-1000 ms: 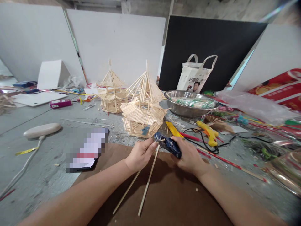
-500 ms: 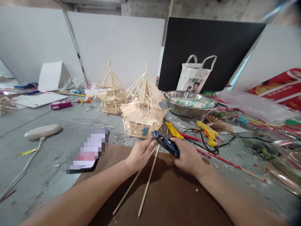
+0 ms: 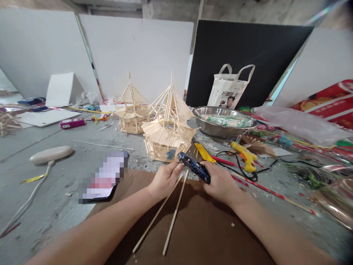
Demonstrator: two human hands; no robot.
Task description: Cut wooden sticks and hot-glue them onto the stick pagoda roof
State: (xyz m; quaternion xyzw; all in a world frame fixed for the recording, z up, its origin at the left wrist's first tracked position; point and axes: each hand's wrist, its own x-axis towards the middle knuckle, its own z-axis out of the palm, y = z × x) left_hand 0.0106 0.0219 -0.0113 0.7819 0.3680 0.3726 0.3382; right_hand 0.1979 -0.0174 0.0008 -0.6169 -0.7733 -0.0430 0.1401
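My right hand (image 3: 220, 180) is wrapped round a scuffed dark blue hand tool (image 3: 194, 167), possibly a cutter; its exact kind does not show. The tool's front end points up and left. At that end my left hand (image 3: 166, 179) is closed in a pinch, thumb against forefinger; what lies between the fingers is too small to make out. Two thin wooden sticks (image 3: 173, 224) lie on the brown sheet (image 3: 215, 235) below the hands, their far ends close to my left hand. Just beyond the tool stands a pavilion model (image 3: 169, 136) built of wooden sticks.
Behind stand another stick pavilion (image 3: 131, 110) and a steel bowl (image 3: 224, 125) of packaged sticks. A yellow glue gun (image 3: 246, 156) with its black cord lies to the right. On the left are a phone (image 3: 106, 176) and a white oval device (image 3: 51, 154) with a cable.
Almost nothing differs. Both hands and the blue tool hold nearly the same place, and the whole view has shifted very slightly.
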